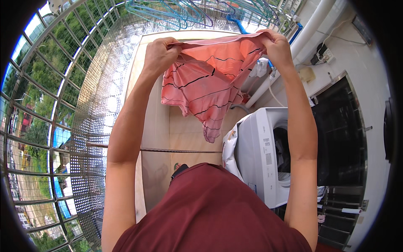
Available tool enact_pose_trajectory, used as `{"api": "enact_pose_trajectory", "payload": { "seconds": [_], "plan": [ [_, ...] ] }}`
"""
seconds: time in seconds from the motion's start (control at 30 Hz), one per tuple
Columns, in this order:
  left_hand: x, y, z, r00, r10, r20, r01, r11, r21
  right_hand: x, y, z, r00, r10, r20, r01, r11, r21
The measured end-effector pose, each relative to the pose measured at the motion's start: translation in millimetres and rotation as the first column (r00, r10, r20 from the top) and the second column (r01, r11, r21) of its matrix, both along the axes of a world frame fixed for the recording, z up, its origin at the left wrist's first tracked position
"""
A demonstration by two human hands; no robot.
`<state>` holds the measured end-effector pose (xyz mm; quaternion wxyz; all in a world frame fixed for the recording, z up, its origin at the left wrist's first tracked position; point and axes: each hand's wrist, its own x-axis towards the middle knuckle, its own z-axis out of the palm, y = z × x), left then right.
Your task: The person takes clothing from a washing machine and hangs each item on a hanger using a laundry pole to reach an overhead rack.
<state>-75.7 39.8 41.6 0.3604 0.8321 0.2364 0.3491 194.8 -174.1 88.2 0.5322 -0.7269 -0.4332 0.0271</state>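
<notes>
A pink and coral garment with thin black wavy stripes point(204, 85) hangs stretched out between my two hands. My left hand point(162, 55) grips one end of its upper edge, and my right hand point(277, 47) grips the other end. The upper edge is pulled nearly straight, while the lower part hangs in folds down to a narrow tip. Above the garment, blue, green and purple hangers point(170, 14) hang in a row. Below my right hand stands a white top-loading washing machine point(269, 157) with its lid raised and dark laundry partly visible in the drum.
A barred metal cage point(52, 94) with a perforated metal ledge point(100, 75) runs along the left. A thin rod point(182, 151) crosses at waist height up to the washer. White pipes point(308, 28) and a wall socket point(328, 55) are at the right.
</notes>
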Motion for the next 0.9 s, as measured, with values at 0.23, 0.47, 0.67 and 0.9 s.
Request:
{"api": "enact_pose_trajectory", "payload": {
  "seconds": [0.23, 0.47, 0.67, 0.9],
  "plan": [
    [10.6, -17.0, -79.6, 0.629, 0.028, -0.777, 0.314, 0.906, 0.286, -27.5, -15.1, -109.3, 0.883, 0.409, 0.231, -0.228, 0.803, -0.551],
    [-6.3, -43.5, -92.4, 0.927, -0.01, -0.376, 0.131, 0.946, 0.297, -21.1, -9.1, -139.6, 0.916, 0.374, 0.143, -0.317, 0.896, -0.312],
    [-1.5, -12.8, -63.6, 0.99, -0.004, -0.144, -0.015, 0.992, -0.128, -44.3, 3.9, -24.2, 0.863, 0.275, -0.423, -0.293, 0.956, 0.024],
    [7.8, -24.2, -92.7, 0.995, -0.054, 0.083, 0.052, 0.998, 0.037, -45.8, 31.6, -16.9, 0.956, 0.159, -0.247, -0.171, 0.985, -0.03]
  ]
}}
